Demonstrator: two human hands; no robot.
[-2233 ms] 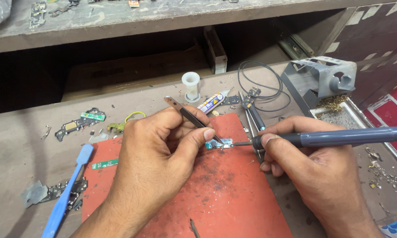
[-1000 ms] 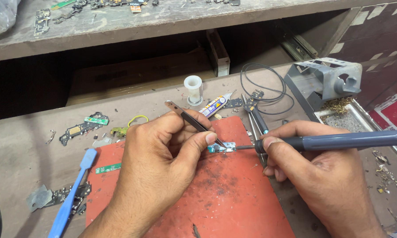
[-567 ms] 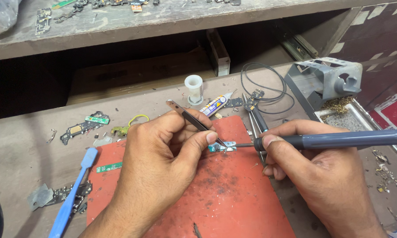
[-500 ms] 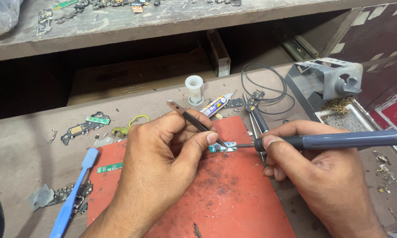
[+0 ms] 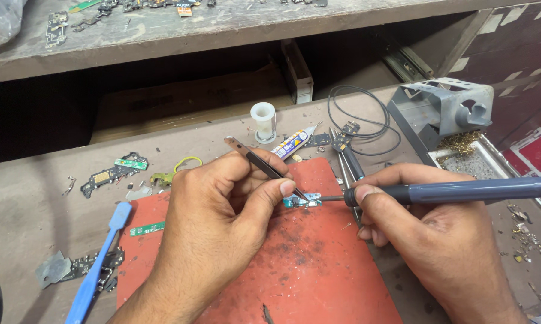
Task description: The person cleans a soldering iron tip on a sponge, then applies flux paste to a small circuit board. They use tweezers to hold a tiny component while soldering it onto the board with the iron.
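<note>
Small blue-green circuit board (image 5: 302, 202) flat on the red work mat (image 5: 318, 276), near the mat's upper edge, between the two hands. Long axis roughly left to right, in line with the soldering iron (image 5: 462, 191) coming from the right.

Left hand (image 5: 219, 222) clenched in a pinch grip on slim tweezers (image 5: 264, 168), thumb and forefinger around the shaft; tips slanting down and right onto the board's left end, from above. Closer of the two hands to the board, thumb just beside it.

Right hand (image 5: 426, 240) closed pen-style around the iron's grey-blue handle, fingertips near the front collar; tip nearly level, meeting the board's right end. Exact contact spot too small to tell.

Nearby on the tabletop (image 5: 30, 204): glue tube (image 5: 291, 144) and white spool (image 5: 262, 120) beyond the mat, blue plastic pry tool (image 5: 96, 270) at left, metal iron stand (image 5: 444, 111) at right.
</note>
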